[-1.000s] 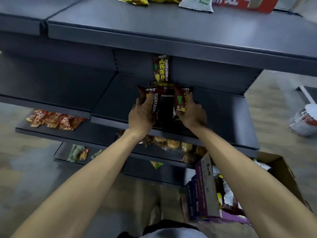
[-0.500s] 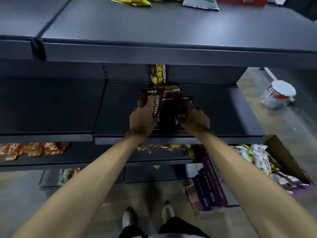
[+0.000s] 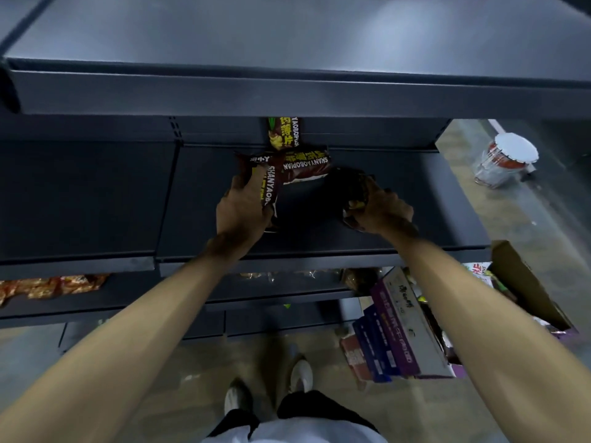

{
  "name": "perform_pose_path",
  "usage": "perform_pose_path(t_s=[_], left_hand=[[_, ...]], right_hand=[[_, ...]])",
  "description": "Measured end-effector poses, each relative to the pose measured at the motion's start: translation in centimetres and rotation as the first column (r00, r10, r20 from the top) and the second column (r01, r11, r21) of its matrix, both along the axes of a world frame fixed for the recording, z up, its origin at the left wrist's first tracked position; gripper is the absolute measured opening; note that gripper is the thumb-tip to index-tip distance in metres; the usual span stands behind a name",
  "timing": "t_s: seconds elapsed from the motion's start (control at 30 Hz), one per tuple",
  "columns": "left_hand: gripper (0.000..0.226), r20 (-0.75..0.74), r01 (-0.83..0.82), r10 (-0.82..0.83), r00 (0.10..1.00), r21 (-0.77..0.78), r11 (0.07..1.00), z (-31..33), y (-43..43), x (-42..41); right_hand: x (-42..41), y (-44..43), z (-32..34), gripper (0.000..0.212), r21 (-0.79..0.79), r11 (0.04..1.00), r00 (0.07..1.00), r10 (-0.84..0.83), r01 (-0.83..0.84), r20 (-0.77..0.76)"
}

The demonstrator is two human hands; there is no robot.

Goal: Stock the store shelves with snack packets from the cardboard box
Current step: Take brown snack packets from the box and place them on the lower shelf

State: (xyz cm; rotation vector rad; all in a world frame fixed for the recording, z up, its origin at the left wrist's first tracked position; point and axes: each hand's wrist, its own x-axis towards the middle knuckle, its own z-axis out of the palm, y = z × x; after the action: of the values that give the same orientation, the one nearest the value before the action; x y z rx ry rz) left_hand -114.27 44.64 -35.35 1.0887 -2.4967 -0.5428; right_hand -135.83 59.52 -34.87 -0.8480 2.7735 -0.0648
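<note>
**A:** Which step of the stocking is in hand here?

**B:** I judge it is the placing step. Both hands are over the middle shelf (image 3: pixel 422 219), apart from each other. The left hand (image 3: pixel 243 209) is curled round a dark snack packet (image 3: pixel 268 188) with yellow letters. The right hand (image 3: pixel 380 209) grips a second dark packet (image 3: pixel 350 187), which is too blurred to read.

**A:** And the other packets, where are they?

**B:** A third packet (image 3: pixel 305 166) lies flat on the same shelf, behind the hands and touching the one in the left hand. A fourth packet (image 3: pixel 284 132) stands at the back, its top hidden by the upper shelf (image 3: pixel 287 94). The cardboard box (image 3: pixel 524 282) is open on the floor at the right, below the shelves, with more packets inside.

**A:** What does the next move call for?

**B:** In my opinion, both packets should be set down beside the lying one and the fingers loosened. After this the person must bend to the box. The packets seem light and smooth, so a careless release could push the lying packet out of its place.
</note>
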Motion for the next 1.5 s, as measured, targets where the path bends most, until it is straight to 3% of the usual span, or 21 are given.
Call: perform_pose_path(t_s=[0.2, 0.37, 0.43, 0.53, 0.63, 0.7, 0.8, 0.93, 1.07, 1.2, 1.3, 1.5], left_hand=[[0.071, 0.017, -0.043, 0.043, 0.999, -0.006, 0.999, 0.2, -1.2, 0.0], [0.070, 0.017, -0.033, 0.033, 0.999, -0.011, 0.999, 0.4, -1.2, -0.2], [0.070, 0.014, -0.034, 0.035, 0.999, -0.011, 0.999, 0.4, -1.3, -0.2], [0.067, 0.008, -0.029, 0.030, 1.000, -0.017, 0.999, 0.4, -1.3, -0.1], [0.064, 0.011, -0.040, 0.040, 0.999, -0.026, 0.999, 0.4, -1.6, 0.2], [0.063, 0.012, -0.049, 0.049, 0.999, -0.027, 0.998, 0.2, -1.9, 0.5], [0.060, -0.003, -0.070, 0.070, 0.998, -0.020, 0.997, 0.0, -2.1, 1.0], [0.066, -0.036, -0.098, 0.096, 0.995, -0.046, 0.994, -0.3, -2.4, 1.9], [0.067, -0.097, -0.110, 0.110, 0.989, -0.002, 0.994, -0.5, -2.7, 2.7], [0.066, -0.118, -0.111, 0.113, 0.987, 0.023, 0.994, -0.1, -2.6, 2.5], [0.065, -0.120, -0.105, 0.108, 0.987, 0.036, 0.994, 0.3, -2.4, 1.9], [0.070, -0.112, -0.091, 0.094, 0.989, 0.028, 0.995, 0.2, -1.7, 1.5]], right_hand=[[-2.8, 1.1, 0.4, 0.076, 0.057, 0.998, 0.999, -0.015, 0.013, 0.037], [-2.3, 0.2, 1.6, 0.098, 0.065, 0.998, 0.997, -0.032, 0.027, 0.077], [-1.7, -1.1, 2.8, 0.103, 0.028, 0.999, 0.999, -0.038, 0.037, 0.027], [-0.3, -4.5, 3.8, 0.077, -0.117, 0.993, 0.999, 0.011, -0.016, -0.039], [0.8, -9.1, 3.9, 0.054, -0.184, 0.977, 0.992, 0.120, -0.112, 0.032], [1.2, -11.8, 3.7, 0.049, -0.198, 0.971, 0.984, 0.153, -0.132, 0.095], [1.4, -14.8, 3.4, 0.069, -0.231, 0.968, 0.972, 0.144, -0.099, 0.187], [1.0, -17.1, 1.8, 0.071, -0.143, 0.978, 0.970, 0.176, -0.153, 0.165], [0.7, -16.4, 0.1, 0.082, -0.151, 0.975, 0.986, 0.167, -0.162, 0.021], [0.4, -15.0, -0.2, 0.071, -0.127, 0.964, 0.972, 0.236, -0.234, -0.002], [0.6, -14.2, 0.1, 0.074, -0.216, 0.960, 0.983, 0.184, -0.179, 0.004], [0.6, -13.7, 0.5, 0.070, -0.059, 0.984, 0.985, 0.171, -0.169, 0.025]])
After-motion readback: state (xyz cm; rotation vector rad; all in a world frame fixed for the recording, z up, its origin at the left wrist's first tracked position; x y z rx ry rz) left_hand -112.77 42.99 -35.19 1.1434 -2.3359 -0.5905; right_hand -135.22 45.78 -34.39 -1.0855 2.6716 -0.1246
